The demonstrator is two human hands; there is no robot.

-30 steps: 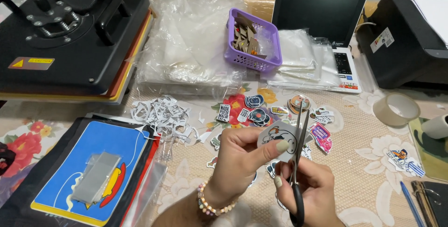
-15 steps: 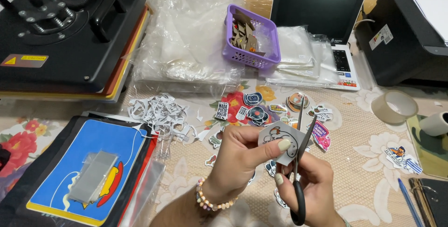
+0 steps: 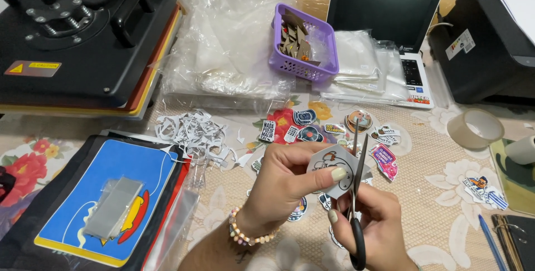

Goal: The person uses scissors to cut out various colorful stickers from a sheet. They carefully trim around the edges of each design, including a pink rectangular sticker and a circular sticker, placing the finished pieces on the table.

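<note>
Currently the left hand (image 3: 287, 184) pinches a white paper cutout (image 3: 332, 169) with a dark line drawing, thumb on top and fingers underneath, held above the table near frame centre. Right hand (image 3: 372, 223) is closed through the black handles of the scissors (image 3: 356, 193), at 5 o'clock from the cutout. Blades point to 12 o'clock and stand slightly apart, with the cutout's right edge at or between them; can't tell if the edge is actually inside the cut. The two hands sit close together, nearly touching. A beaded bracelet (image 3: 248, 235) is on the left wrist.

Around them:
- Finished stickers (image 3: 312, 129) are scattered on the floral tablecloth (image 3: 440, 193), at 12 o'clock from the hands, some also to the right.
- Pile of white paper offcuts (image 3: 192, 131) at 10 o'clock.
- Blue folder (image 3: 106, 187) with a small clear bag on it, at 9 o'clock.
- Black heat press (image 3: 78, 37) at far 10 o'clock.
- Clear plastic bags (image 3: 223, 53) and a purple basket (image 3: 304, 53) at 12 o'clock.
- Laptop (image 3: 384, 20) at 1 o'clock, with a black printer (image 3: 485, 48) beside it at 2 o'clock.
- Roll of clear tape (image 3: 475, 129) at 2 o'clock.
- Blue pen (image 3: 490, 243) at 4 o'clock, near the frame edge.
</note>
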